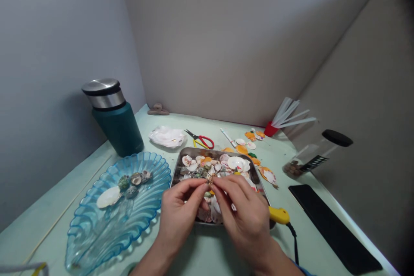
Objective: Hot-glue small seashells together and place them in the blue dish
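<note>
My left hand (183, 205) and my right hand (244, 207) meet over a metal tray (189, 152) full of seashells (238, 164). Between the fingertips of both hands is a small brownish piece (210, 178); it looks like a tiny shell, but its exact kind is too small to make out. Thumbs and forefingers are pinched together around it. Part of the tray's contents is hidden under my hands. A yellow handle (279, 215) with a black cord sticks out from behind my right hand; its front end is hidden.
On the left are a blue scalloped dish (129, 233) with several shells and a teal bottle (119, 127). Behind the tray lie pliers (200, 140) and a white bundle (166, 136). To the right are glue sticks in a red cup (271, 129), a jar (310, 159) and a black slab (333, 228).
</note>
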### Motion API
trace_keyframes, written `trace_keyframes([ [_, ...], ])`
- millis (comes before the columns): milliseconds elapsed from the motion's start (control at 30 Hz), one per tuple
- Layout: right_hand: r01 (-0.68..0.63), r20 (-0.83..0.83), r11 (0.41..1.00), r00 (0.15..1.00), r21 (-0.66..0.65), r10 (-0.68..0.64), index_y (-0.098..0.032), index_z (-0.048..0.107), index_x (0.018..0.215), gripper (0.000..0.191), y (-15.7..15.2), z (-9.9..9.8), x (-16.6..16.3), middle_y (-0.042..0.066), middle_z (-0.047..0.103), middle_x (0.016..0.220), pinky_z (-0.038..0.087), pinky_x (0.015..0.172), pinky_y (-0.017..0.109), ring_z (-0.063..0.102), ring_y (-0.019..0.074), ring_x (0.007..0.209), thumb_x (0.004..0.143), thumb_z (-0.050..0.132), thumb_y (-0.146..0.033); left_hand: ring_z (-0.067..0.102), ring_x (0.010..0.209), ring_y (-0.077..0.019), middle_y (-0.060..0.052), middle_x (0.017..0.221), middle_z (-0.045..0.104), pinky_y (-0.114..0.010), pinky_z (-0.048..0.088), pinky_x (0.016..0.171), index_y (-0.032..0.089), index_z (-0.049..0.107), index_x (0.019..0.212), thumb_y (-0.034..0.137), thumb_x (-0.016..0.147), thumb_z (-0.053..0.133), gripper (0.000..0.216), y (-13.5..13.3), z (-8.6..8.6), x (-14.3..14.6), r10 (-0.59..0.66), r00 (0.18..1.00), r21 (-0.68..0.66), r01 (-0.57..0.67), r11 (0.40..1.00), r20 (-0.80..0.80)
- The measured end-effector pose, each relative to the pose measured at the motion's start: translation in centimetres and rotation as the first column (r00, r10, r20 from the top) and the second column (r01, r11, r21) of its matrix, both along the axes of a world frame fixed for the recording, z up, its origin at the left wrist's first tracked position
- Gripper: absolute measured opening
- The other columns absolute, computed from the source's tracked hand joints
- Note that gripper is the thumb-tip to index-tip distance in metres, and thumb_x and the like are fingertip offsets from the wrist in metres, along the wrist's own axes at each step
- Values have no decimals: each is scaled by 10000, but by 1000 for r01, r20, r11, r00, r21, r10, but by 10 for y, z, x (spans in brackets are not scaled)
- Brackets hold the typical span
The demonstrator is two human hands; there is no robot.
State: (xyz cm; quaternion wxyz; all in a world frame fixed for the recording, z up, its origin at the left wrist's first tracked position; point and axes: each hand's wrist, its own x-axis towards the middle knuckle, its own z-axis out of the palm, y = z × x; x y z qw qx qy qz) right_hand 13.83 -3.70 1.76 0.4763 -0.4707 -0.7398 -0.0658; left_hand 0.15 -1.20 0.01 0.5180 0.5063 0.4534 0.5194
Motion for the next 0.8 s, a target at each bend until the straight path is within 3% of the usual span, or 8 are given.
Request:
trace_keyframes([
  [167,4,6,1000,1000,-5,-4,-138,673,983,153,1,-2,0,100,676,863,518,669,285,658,185,746,866,590,-84,589,448,-142,5,486,625,-240,514,489,153,726,831,332,751,677,202,-1,-1,0,-10,1000,0,10,1000,16],
  [367,-9,15,1000,1000,16,9,-138,673,1024,185,1,-2,-1,106,676,864,517,650,286,655,187,740,874,576,-88,572,411,-145,10,457,603,-252,504,457,145,715,795,352,719,692,222,-1,4,2,-15,995,-107,26,994,101],
  [633,-13,-18,1000,1000,-17,13,-129,654,1022,179,2,-8,-4,113,666,884,519,693,307,653,195,784,882,556,-77,580,426,-142,3,467,611,-241,498,468,142,718,797,359,720,694,232,-2,4,1,1,997,-91,6,996,79],
  [800,-17,-24,1000,1000,18,18,-121,572,1180,312,1,-6,-1,103,671,903,509,693,284,642,180,795,876,562,-58,555,400,-131,7,433,601,-229,477,453,137,713,790,378,694,711,260,0,8,2,29,993,-152,-10,988,118],
])
